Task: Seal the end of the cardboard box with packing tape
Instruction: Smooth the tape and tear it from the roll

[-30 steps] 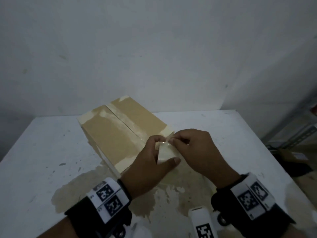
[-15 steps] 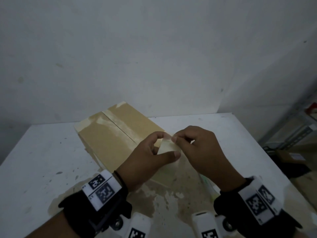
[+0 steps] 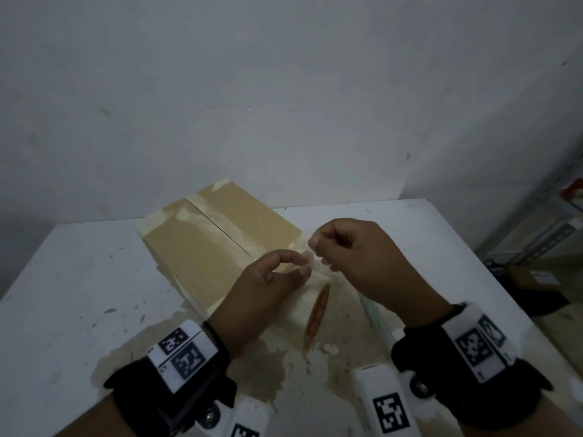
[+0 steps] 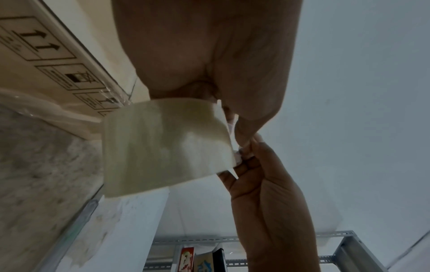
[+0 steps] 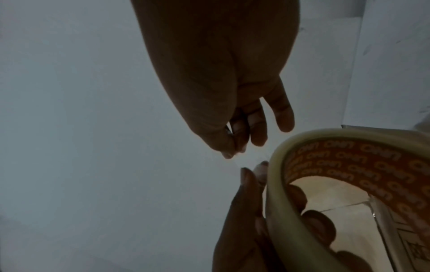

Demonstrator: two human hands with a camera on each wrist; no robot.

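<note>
Left hand: the left hand [image 3: 262, 298] holds the roll of packing tape [image 3: 310, 305] edge-up just above the table, fingers hooked through the core and thumb lying along the outer winding.
Right hand: the right hand [image 3: 356, 257] is curled, thumb and forefinger pinched together at the top of the roll, on what seems to be the tape's clear free end; the strip itself is too thin and transparent to make out.
Tape roll: pale cream on the outside; the right wrist view shows an orange inner core [image 5: 363, 165] with repeated white lettering, and left-hand fingers [image 5: 321, 222] inside the ring.
Cardboard box: the cardboard box [image 3: 202, 247] lies flat on the table, on the far left of the hands, its long axis running from far left to near right. A strip of glossy tape already runs along the centre seam of its top. Its near right end sits behind the hands and roll.
Box markings: the left wrist view shows black handling symbols [image 4: 42, 47] printed on the side.
Table: a white table [image 3: 72, 298], scuffed, with a brownish stain near the wrists.
Surroundings: plain white wall behind; grey metal shelving [image 3: 545, 222] at the far right.
</note>
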